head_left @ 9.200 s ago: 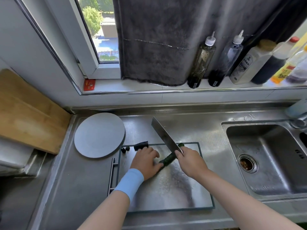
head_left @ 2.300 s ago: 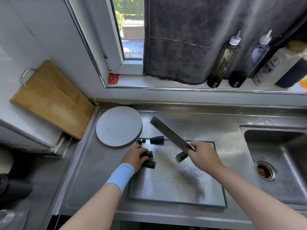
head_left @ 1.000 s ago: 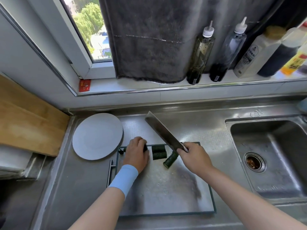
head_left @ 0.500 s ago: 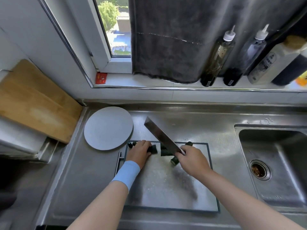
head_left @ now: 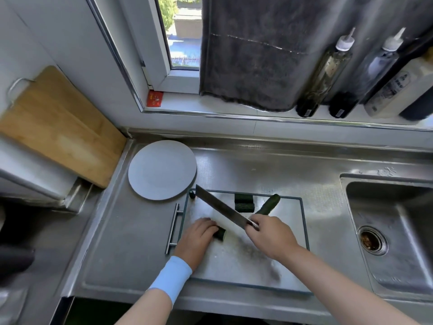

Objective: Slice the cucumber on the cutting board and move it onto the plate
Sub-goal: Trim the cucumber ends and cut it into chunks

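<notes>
A steel cutting board [head_left: 246,259] with a dark rim lies on the counter. My left hand [head_left: 195,240] presses a short cucumber piece [head_left: 220,233] down on the board's left part. My right hand [head_left: 269,235] grips the cleaver [head_left: 220,207], whose blade slants up to the left above the board. Two cut chunks [head_left: 244,202] lie at the board's far edge, with the long uncut cucumber piece [head_left: 268,205] beside them. A small dark end bit [head_left: 192,194] sits at the far left corner. The round grey plate [head_left: 161,170] lies empty, far left of the board.
A sink [head_left: 389,233] with a drain lies to the right. Several bottles [head_left: 325,73] and a dark cloth [head_left: 257,50] line the windowsill behind. A wooden board [head_left: 56,127] leans at the left wall. The cutting board's handle [head_left: 173,228] sticks out on its left.
My left hand has pulled one cucumber piece from the far edge towards the board's near left. The cleaver has shifted left with my right hand, off the long piece.
</notes>
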`<control>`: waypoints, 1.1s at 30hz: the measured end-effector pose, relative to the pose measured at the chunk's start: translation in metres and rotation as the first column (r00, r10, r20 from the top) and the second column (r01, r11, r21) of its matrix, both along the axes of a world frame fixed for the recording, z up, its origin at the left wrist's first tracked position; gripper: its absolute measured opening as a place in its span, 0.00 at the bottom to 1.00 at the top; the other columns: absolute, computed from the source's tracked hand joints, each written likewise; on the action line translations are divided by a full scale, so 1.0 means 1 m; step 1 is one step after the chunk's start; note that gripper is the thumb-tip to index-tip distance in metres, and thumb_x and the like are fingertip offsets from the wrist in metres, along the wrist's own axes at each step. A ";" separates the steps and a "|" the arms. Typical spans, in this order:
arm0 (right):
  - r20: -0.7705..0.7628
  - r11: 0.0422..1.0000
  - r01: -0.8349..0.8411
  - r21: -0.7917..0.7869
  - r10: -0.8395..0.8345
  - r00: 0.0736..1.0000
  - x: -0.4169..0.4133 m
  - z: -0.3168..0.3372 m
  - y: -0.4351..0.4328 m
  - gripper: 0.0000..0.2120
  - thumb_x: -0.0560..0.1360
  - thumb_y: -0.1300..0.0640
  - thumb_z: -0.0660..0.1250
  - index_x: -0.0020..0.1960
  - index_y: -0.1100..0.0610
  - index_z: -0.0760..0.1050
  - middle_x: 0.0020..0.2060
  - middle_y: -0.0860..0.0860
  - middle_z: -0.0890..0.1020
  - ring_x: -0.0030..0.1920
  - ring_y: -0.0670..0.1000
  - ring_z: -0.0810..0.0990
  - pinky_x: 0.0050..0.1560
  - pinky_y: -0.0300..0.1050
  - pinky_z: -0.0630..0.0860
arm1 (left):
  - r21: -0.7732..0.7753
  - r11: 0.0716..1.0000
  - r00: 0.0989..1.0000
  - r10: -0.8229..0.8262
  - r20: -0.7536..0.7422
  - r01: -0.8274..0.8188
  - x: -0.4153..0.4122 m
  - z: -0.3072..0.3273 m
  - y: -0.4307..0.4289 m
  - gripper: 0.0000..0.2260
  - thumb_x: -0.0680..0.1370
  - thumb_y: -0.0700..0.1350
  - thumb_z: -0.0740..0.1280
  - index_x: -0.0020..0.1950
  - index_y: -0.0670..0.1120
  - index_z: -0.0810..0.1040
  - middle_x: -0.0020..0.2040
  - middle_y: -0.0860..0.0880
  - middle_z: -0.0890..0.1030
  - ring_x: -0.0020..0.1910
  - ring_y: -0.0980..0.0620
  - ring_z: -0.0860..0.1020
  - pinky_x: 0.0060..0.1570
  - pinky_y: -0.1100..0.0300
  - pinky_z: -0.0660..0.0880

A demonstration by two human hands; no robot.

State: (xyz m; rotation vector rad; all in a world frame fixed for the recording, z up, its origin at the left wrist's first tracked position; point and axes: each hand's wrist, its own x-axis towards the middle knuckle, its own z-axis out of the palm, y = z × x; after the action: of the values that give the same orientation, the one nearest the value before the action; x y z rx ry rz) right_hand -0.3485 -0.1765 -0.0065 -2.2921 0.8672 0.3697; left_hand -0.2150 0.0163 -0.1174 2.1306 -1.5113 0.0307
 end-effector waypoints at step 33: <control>-0.136 0.982 -0.178 -0.065 0.168 0.976 0.011 -0.015 0.021 0.10 0.81 0.51 0.55 0.44 0.49 0.72 0.34 0.46 0.75 0.37 0.52 0.73 0.33 0.46 0.65 | -0.145 0.987 0.997 0.073 0.015 -0.070 -0.019 -0.026 -0.008 0.18 0.69 0.34 0.76 0.54 0.45 0.75 0.52 0.47 0.77 0.53 0.47 0.75 0.54 0.59 0.70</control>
State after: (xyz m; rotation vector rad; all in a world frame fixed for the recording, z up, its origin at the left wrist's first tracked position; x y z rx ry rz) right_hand -0.3378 -0.1555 -0.0218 -2.4452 0.7583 0.5771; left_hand -0.2344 0.0085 -0.1439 2.0730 -1.3989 0.1819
